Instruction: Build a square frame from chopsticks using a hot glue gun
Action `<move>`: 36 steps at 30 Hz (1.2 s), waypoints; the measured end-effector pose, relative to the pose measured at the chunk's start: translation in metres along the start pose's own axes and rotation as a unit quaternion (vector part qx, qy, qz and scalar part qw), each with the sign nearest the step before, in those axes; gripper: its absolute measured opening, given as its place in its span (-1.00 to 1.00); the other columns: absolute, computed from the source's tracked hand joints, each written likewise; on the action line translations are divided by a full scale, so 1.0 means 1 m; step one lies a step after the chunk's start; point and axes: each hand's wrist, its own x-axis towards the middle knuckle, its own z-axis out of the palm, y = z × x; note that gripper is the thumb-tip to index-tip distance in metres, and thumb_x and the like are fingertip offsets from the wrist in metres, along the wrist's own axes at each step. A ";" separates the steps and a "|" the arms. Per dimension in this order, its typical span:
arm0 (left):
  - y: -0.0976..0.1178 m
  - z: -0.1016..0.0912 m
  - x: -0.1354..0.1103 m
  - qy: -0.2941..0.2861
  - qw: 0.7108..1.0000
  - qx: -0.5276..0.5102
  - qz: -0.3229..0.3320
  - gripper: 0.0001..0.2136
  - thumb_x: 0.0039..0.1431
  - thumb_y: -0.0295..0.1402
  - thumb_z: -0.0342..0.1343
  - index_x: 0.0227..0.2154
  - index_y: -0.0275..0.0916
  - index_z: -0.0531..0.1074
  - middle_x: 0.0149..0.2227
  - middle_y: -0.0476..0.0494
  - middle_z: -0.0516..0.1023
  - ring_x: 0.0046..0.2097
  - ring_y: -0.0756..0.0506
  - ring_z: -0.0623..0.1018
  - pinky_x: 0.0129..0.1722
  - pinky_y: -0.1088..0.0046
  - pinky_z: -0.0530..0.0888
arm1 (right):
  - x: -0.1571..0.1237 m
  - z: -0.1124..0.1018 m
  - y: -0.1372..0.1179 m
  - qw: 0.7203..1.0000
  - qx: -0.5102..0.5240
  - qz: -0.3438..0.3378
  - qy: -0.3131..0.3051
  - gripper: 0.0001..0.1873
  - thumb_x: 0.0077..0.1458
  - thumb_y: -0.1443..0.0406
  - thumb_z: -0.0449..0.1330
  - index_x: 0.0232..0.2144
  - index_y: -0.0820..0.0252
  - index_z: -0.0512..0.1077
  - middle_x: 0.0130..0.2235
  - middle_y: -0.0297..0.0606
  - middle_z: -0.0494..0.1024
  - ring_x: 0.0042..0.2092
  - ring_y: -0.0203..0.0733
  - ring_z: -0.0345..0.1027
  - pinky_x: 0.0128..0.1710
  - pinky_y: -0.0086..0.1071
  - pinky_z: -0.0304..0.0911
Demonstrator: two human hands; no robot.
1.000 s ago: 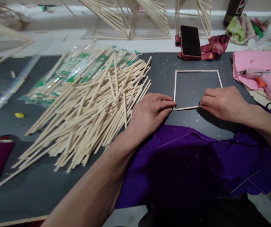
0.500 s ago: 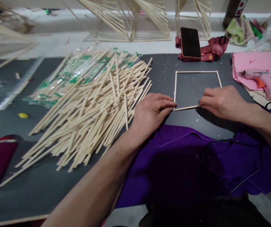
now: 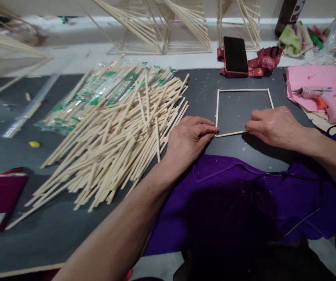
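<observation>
A four-sided frame of thin wooden sticks (image 3: 242, 90) lies flat on the dark grey tabletop. At its near left corner, the fingertips of my left hand (image 3: 187, 134) are closed on the joint of two sticks. My right hand (image 3: 275, 125) is closed around the right part of the near stick (image 3: 231, 134) and covers the near right corner. The far and left sides show fully. A large heap of loose wooden sticks (image 3: 121, 140) lies just left of my left hand.
Plastic-wrapped stick bundles (image 3: 97, 88) lie behind the heap. A phone (image 3: 235, 56) rests on a red lanyard (image 3: 264, 61). On pink cloth (image 3: 302, 76) sits a glue gun (image 3: 322, 95). Stick structures (image 3: 185, 27) stand at the back; purple fabric (image 3: 215, 183) is in front.
The camera view has shifted slightly, so objects on the left sit a little farther right. Both hands keep their places on the stick frame.
</observation>
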 end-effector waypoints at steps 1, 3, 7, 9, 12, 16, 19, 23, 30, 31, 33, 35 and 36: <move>-0.001 0.000 0.000 0.000 1.000 0.007 0.004 -0.87 0.17 -0.26 0.23 -0.37 0.02 0.70 -0.19 -0.14 0.70 -0.08 -0.25 0.60 0.05 0.11 0.47 | 0.000 0.000 0.000 1.000 0.002 0.002 -0.001 -0.65 0.34 0.32 -0.04 -0.21 0.17 0.57 -0.25 -0.12 0.56 -0.36 -0.22 0.27 -0.43 -0.29 -0.19; -0.002 0.000 0.000 -0.002 0.999 0.029 0.018 -0.86 0.19 -0.25 0.22 -0.35 -0.01 0.70 -0.18 -0.14 0.71 -0.08 -0.24 0.61 0.04 0.13 0.48 | 0.001 -0.001 -0.001 1.000 0.002 0.006 -0.005 -0.64 0.35 0.31 -0.04 -0.22 0.17 0.58 -0.26 -0.12 0.56 -0.37 -0.22 0.27 -0.43 -0.29 -0.20; -0.002 -0.001 -0.001 -0.015 0.995 0.085 0.044 -0.81 0.25 -0.28 0.15 -0.27 -0.09 0.69 -0.14 -0.15 0.71 -0.08 -0.19 0.62 0.03 0.18 0.51 | 0.001 -0.002 -0.001 1.000 0.005 0.015 -0.016 -0.64 0.35 0.30 -0.02 -0.20 0.18 0.60 -0.23 -0.12 0.58 -0.35 -0.23 0.29 -0.43 -0.30 -0.20; -0.002 -0.001 -0.001 -0.020 0.993 0.102 0.048 -0.80 0.26 -0.29 0.14 -0.25 -0.11 0.69 -0.12 -0.15 0.71 -0.07 -0.18 0.63 0.03 0.19 0.51 | 0.001 -0.003 -0.002 1.000 0.005 0.019 -0.019 -0.64 0.35 0.28 -0.01 -0.18 0.18 0.61 -0.19 -0.12 0.59 -0.32 -0.23 0.31 -0.42 -0.30 -0.20; 0.000 -0.002 -0.002 -0.022 0.992 0.119 0.044 -0.79 0.28 -0.30 0.12 -0.24 -0.10 0.69 -0.10 -0.14 0.71 -0.05 -0.18 0.63 0.05 0.19 0.51 | 0.000 -0.004 -0.006 0.999 0.006 0.025 -0.032 -0.61 0.38 0.25 -0.01 -0.17 0.20 0.63 -0.16 -0.10 0.61 -0.29 -0.19 0.35 -0.41 -0.28 -0.19; 0.003 -0.003 -0.002 -0.035 0.990 0.130 0.035 -0.77 0.30 -0.29 0.09 -0.23 -0.06 0.68 -0.08 -0.11 0.71 -0.02 -0.18 0.62 0.08 0.19 0.51 | 0.000 -0.008 -0.001 0.997 0.054 0.045 -0.004 -0.62 0.37 0.21 0.03 -0.20 0.20 0.65 -0.17 -0.13 0.61 -0.29 -0.21 0.37 -0.40 -0.30 -0.12; 0.005 -0.006 -0.002 -0.037 0.990 0.132 0.032 -0.75 0.31 -0.29 0.07 -0.23 -0.09 0.68 -0.08 -0.11 0.71 -0.01 -0.18 0.62 0.08 0.18 0.51 | -0.001 -0.013 0.018 0.984 0.142 0.069 0.079 -0.68 0.31 0.23 0.08 -0.19 0.19 0.64 -0.22 -0.22 0.61 -0.26 -0.26 0.39 -0.33 -0.37 0.05; 0.006 -0.008 -0.001 -0.035 0.989 0.142 0.018 -0.71 0.31 -0.28 0.04 -0.24 -0.20 0.67 -0.09 -0.20 0.71 0.00 -0.19 0.62 0.09 0.17 0.50 | -0.008 -0.020 0.052 0.957 0.222 0.167 0.087 -0.72 0.21 0.31 0.12 -0.20 0.24 0.63 -0.31 -0.28 0.61 -0.28 -0.28 0.41 -0.27 -0.40 0.17; 0.009 -0.006 0.000 -0.036 0.989 0.144 0.016 -0.68 0.28 -0.22 0.02 -0.25 -0.19 0.68 -0.11 -0.17 0.71 -0.02 -0.20 0.63 0.08 0.18 0.51 | -0.022 -0.024 0.056 0.953 0.184 0.234 -0.057 -0.72 0.05 0.45 0.16 -0.25 0.25 0.65 -0.33 -0.24 0.63 -0.29 -0.23 0.45 -0.27 -0.36 0.17; 0.010 -0.006 0.000 -0.034 0.989 0.143 0.014 -0.67 0.28 -0.20 0.01 -0.24 -0.20 0.68 -0.11 -0.19 0.71 -0.02 -0.20 0.63 0.08 0.17 0.51 | -0.023 -0.025 0.053 0.957 0.168 0.227 -0.072 -0.72 0.05 0.46 0.16 -0.26 0.24 0.65 -0.30 -0.23 0.64 -0.26 -0.21 0.46 -0.26 -0.35 0.17; 0.011 -0.007 0.000 -0.034 0.989 0.140 0.009 -0.63 0.29 -0.16 0.00 -0.24 -0.22 0.68 -0.11 -0.22 0.71 -0.02 -0.23 0.63 0.07 0.14 0.51 | -0.025 -0.025 0.047 0.960 0.149 0.214 -0.102 -0.71 0.05 0.47 0.17 -0.24 0.22 0.65 -0.27 -0.22 0.66 -0.24 -0.20 0.46 -0.26 -0.35 0.15; 0.010 -0.006 0.000 -0.036 0.990 0.138 0.010 -0.61 0.29 -0.14 -0.01 -0.23 -0.24 0.68 -0.10 -0.24 0.70 -0.01 -0.25 0.63 0.07 0.11 0.51 | -0.026 -0.025 0.045 0.960 0.151 0.203 -0.124 -0.70 0.04 0.46 0.19 -0.20 0.19 0.65 -0.27 -0.24 0.65 -0.25 -0.21 0.45 -0.28 -0.35 0.13; 0.008 -0.006 0.000 -0.036 0.990 0.137 0.012 -0.61 0.28 -0.14 0.00 -0.22 -0.24 0.68 -0.10 -0.25 0.70 -0.01 -0.25 0.63 0.07 0.10 0.51 | -0.027 -0.024 0.044 0.959 0.156 0.199 -0.131 -0.69 0.04 0.45 0.20 -0.18 0.18 0.64 -0.27 -0.24 0.65 -0.26 -0.21 0.45 -0.28 -0.36 0.13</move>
